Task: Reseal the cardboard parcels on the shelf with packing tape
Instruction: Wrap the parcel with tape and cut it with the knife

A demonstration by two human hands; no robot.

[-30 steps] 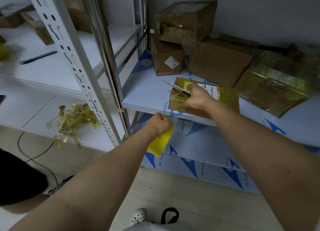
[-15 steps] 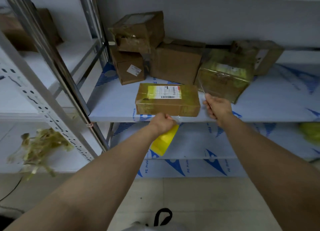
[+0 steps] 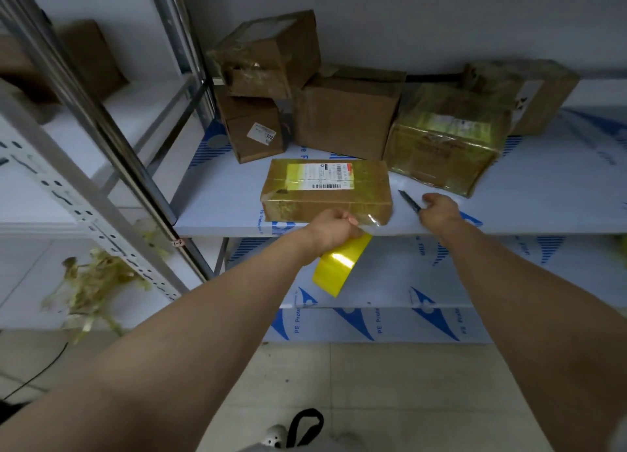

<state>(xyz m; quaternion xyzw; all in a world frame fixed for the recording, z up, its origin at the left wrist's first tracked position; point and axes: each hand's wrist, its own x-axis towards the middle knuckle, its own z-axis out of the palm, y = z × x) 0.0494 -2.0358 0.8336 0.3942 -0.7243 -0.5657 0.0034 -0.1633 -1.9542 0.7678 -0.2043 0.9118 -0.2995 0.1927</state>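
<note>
White metal shelf (image 3: 526, 194), blue-printed film on top, grey wall behind. At front edge: labelled parcel (image 3: 325, 190), lying flat, wrapped in yellowish tape. Just below it: left hand (image 3: 330, 229) curled round yellow tape roll (image 3: 341, 265), clear strip (image 3: 373, 219) leading up to parcel's front right corner. Right of parcel: right hand (image 3: 439, 209) closed on dark blade (image 3: 409, 200), tip near parcel, apart from it. At rear: five more boxes (image 3: 346, 112), two stacked at left. On lower left shelf: tape scraps (image 3: 91, 282).
</note>
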